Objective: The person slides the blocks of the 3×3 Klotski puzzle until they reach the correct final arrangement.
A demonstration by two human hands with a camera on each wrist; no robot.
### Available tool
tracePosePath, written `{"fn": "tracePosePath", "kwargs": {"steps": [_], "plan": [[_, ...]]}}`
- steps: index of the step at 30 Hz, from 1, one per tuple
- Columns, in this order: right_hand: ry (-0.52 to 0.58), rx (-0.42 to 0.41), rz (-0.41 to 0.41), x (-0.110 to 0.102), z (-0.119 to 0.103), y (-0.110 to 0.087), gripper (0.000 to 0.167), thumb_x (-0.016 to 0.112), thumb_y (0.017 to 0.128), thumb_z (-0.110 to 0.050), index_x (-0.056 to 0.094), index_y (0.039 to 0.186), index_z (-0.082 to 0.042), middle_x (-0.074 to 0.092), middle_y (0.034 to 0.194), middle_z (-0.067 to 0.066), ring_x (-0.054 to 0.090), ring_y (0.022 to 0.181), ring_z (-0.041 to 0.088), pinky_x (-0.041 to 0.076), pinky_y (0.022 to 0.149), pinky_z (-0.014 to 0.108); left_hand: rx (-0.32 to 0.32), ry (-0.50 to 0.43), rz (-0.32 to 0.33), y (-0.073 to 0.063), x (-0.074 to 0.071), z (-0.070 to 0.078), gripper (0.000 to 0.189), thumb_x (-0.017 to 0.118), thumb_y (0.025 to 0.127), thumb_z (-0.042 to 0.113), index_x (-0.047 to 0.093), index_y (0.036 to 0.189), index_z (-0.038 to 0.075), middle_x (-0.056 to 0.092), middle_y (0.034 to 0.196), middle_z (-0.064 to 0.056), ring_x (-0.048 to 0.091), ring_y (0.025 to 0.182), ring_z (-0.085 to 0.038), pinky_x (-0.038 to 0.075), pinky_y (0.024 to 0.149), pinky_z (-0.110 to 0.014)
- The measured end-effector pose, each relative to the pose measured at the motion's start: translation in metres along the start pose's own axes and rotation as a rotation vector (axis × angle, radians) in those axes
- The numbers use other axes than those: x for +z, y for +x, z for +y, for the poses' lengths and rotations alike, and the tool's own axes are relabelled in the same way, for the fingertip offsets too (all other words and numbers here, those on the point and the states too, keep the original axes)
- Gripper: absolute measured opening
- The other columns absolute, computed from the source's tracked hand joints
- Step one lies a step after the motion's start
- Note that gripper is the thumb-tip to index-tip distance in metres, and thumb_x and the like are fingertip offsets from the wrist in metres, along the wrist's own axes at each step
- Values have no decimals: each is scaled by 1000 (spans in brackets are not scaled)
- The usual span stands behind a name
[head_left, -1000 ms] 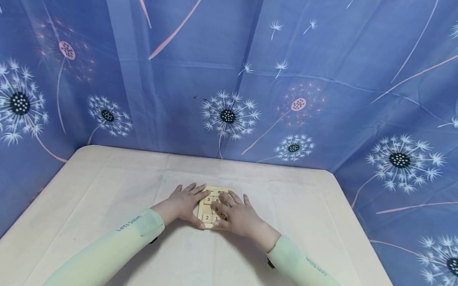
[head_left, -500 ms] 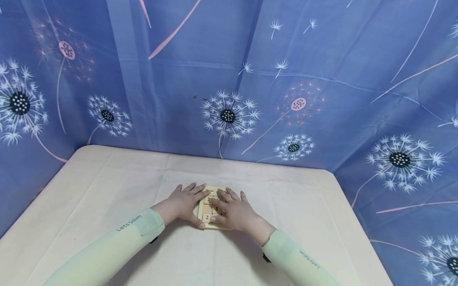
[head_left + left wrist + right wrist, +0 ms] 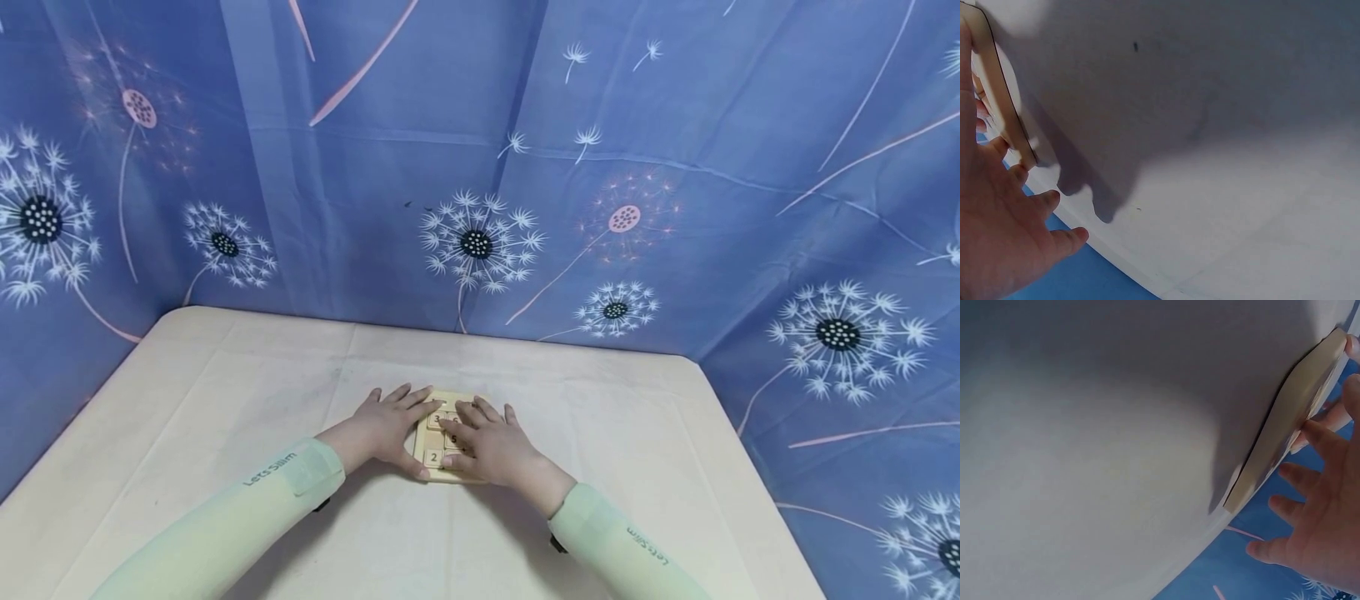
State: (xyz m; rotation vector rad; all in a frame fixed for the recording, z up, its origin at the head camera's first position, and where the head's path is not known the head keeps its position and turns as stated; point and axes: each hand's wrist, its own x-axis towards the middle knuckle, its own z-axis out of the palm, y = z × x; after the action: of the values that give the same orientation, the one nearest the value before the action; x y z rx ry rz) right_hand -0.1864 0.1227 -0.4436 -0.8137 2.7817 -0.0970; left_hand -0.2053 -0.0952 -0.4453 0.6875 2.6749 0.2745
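A pale yellow sliding number puzzle lies on the table, its square tiles marked with dark digits. The 3 tile, the 5 tile and the 2 tile show, with a gap in the left column between 3 and 2. My left hand holds the frame's left side, thumb at the near corner and index finger at the far end. Over the right half spreads my right hand, fingers extended, index finger and thumb reaching onto the tiles. It hides the right column. In the right wrist view, its other fingers stand off the frame.
A cream cloth covers the table. Behind it and along both sides hangs a blue curtain printed with dandelions. Light green sleeves cover both forearms.
My right hand has shifted slightly left over the tiles, its thumb now covering where the 1 tile showed. The left hand and the puzzle frame stay in place.
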Motion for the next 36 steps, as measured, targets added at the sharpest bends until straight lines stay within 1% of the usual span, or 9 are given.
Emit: {"fn": "tracePosePath", "kwargs": {"steps": [12,19,26,31,36], "plan": [[36,-10,-10,0,-1,-4,64,54,99,-60,47,155,-29,35,168,9,27,158,38,24,122,74,-5,11,7,2,2,-2,115,83,69,69,34,161,21,23,173,-5,22,159,-40,22,124,-72],[17,-10,-27,0,-4,-8,65,53,98,-62,48,154,-29,34,168,7,27,158,37,24,122,73,-5,18,-2,2,3,-2,115,82,69,71,34,161,22,22,173,-5,21,159,-40,21,125,-72],[12,-17,-15,-1,-5,-12,61,54,99,-60,51,152,-30,35,168,6,27,158,37,24,122,74,-5,37,-2,4,2,-1,115,81,69,72,32,162,22,21,174,-4,21,160,-39,22,125,-71],[5,-23,-8,1,-4,-14,59,54,99,-59,52,151,-31,36,168,6,28,158,37,25,122,74,8,23,8,4,2,0,115,82,69,71,33,161,21,22,173,-5,22,159,-40,22,124,-72],[13,-39,3,1,-3,-16,58,54,99,-59,54,149,-31,37,167,6,28,157,37,26,121,75,-2,29,2,5,4,0,115,81,69,71,34,161,21,22,173,-5,22,159,-40,23,124,-72]]}}
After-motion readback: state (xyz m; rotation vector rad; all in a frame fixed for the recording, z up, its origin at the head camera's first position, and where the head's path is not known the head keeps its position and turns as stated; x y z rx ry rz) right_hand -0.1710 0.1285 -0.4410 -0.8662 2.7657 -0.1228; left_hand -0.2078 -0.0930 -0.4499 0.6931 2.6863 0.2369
